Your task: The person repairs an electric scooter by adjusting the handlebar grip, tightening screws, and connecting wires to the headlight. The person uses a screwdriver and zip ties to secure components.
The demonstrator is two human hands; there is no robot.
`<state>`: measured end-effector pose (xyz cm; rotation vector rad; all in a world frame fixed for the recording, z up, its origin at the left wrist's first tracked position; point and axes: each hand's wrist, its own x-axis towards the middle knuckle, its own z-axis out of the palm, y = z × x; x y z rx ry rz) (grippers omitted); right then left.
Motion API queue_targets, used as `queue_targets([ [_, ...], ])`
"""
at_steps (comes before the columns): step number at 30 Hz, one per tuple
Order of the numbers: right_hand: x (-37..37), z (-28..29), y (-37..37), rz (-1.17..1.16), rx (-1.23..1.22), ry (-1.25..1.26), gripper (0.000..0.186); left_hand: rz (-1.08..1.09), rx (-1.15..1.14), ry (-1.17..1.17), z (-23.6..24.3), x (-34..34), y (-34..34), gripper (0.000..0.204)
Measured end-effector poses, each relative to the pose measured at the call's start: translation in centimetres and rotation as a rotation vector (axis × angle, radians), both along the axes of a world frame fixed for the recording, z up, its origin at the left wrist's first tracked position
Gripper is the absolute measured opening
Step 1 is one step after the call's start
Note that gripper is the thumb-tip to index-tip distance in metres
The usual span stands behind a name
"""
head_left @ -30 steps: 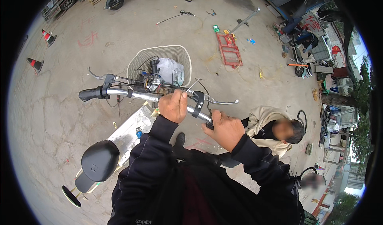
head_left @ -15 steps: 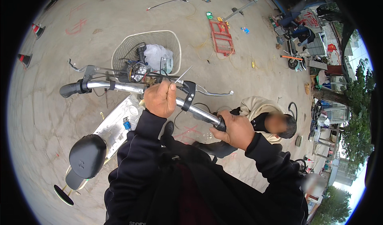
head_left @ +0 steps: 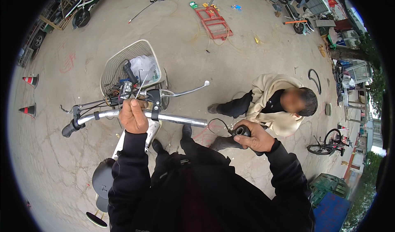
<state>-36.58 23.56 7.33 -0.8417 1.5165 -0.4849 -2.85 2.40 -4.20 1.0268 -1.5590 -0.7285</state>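
Note:
A bare chrome handlebar (head_left: pixel 181 118) of a scooter runs across in front of me. My left hand (head_left: pixel 134 116) is closed at its middle, pinching a thin metal rod (head_left: pixel 142 86) that points up and away; the rod's other end is hidden in the fingers. Apart from the bar's right end, my right hand (head_left: pixel 256 137) is wrapped round a black throttle grip (head_left: pixel 241 131) with its hollow end showing and a thin black wire (head_left: pixel 218 120) trailing from it. A silver brake lever (head_left: pixel 187 91) on a black clamp (head_left: pixel 154 104) sits right of my left hand.
Beyond the bar, a pale basket (head_left: pixel 108 69) holds a white plastic bag (head_left: pixel 144 66) and loose wiring. A person in a cream jacket (head_left: pixel 263 88) is low down at the right. Farther off lies a red metal frame (head_left: pixel 214 22). Traffic cones (head_left: pixel 29 109) stand left.
The throttle grip has come off the handlebar's right end, in my right hand. My left hand still pinches the rod near the bar. The whole view has shifted.

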Motion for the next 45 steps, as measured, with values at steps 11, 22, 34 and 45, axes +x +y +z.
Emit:
queue_targets([
  [11,2.4,-11.1,3.4,-0.234,-0.495,-0.004,0.067,-0.008,0.068,-0.078,1.3,0.8,0.2,0.035],
  [22,-0.6,-21.3,-4.8,-0.148,-0.393,0.135,0.067,0.207,-0.034,-0.289,6.6,5.7,4.5,0.037],
  [34,-15.1,-28.7,-18.8,-0.385,-0.541,0.448,0.06,0.452,0.268,-0.35,5.4,10.3,14.8,0.036],
  [45,-18.9,-36.1,-10.1,-0.49,-0.468,0.745,0.043,0.39,0.486,0.231,0.2,14.2,14.7,0.035],
])
